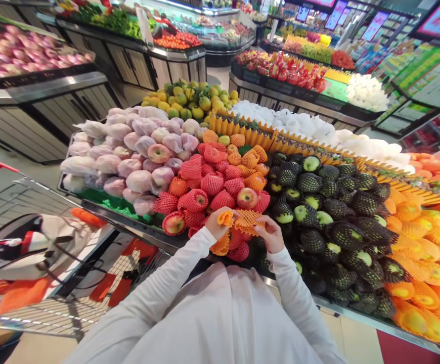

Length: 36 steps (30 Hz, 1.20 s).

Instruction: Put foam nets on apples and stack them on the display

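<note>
An orange foam fruit net (pixel 247 221) is stretched between my two hands above the front of the fruit stand. My left hand (pixel 219 223) has its fingers closed round one rolled end of the netting. The other end is pinched by the fingers of my right hand (pixel 272 233). Whether a fruit is inside the net, I cannot tell. Below and behind my hands lie apples in red nets (pixel 211 184). Several fruits in orange nets (pixel 251 159) sit just beyond them. Close to my right hand are green fruits in black nets (pixel 320 215).
Paper-wrapped apples (pixel 129 156) fill the stand's left side, green-yellow citrus (pixel 189 98) its back. Yellow fruits in orange nets (pixel 421 242) lie at right, white-wrapped produce (pixel 299 124) behind a yellow divider (pixel 238 129). A shopping cart (pixel 26 189) holding a bag (pixel 53 242) stands at left.
</note>
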Available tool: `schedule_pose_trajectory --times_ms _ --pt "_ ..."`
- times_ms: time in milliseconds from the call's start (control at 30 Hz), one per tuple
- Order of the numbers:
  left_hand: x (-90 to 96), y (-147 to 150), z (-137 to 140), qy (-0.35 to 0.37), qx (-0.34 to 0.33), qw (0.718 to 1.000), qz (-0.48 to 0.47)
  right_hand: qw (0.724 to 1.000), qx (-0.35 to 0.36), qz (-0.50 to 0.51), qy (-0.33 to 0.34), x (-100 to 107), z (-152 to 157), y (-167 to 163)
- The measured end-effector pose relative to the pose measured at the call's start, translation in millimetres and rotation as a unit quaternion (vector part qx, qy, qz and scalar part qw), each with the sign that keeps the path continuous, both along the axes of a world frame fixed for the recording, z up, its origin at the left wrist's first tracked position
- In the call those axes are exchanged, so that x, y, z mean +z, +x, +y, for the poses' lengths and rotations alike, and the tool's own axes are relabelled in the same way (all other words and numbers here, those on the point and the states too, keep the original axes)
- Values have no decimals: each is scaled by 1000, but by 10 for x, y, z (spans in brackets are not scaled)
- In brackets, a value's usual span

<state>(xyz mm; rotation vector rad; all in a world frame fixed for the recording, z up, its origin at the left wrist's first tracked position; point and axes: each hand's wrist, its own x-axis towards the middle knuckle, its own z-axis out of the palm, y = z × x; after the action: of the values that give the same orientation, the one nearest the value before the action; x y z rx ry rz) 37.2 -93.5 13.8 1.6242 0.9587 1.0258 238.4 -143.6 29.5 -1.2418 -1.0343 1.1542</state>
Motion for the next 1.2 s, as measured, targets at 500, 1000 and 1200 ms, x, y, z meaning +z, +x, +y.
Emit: schedule_pose_trajectory --times_ms 500,1000,1200 --pt "-95 279 613 12 165 972 169 903 -26 -424 64 133 1052 -85" --pt "51 268 260 -32 70 936 345 931 92 -353 -1 -104 961 310" --pt "-116 309 234 -67 57 977 195 916 92 -386 54 -122 743 138"
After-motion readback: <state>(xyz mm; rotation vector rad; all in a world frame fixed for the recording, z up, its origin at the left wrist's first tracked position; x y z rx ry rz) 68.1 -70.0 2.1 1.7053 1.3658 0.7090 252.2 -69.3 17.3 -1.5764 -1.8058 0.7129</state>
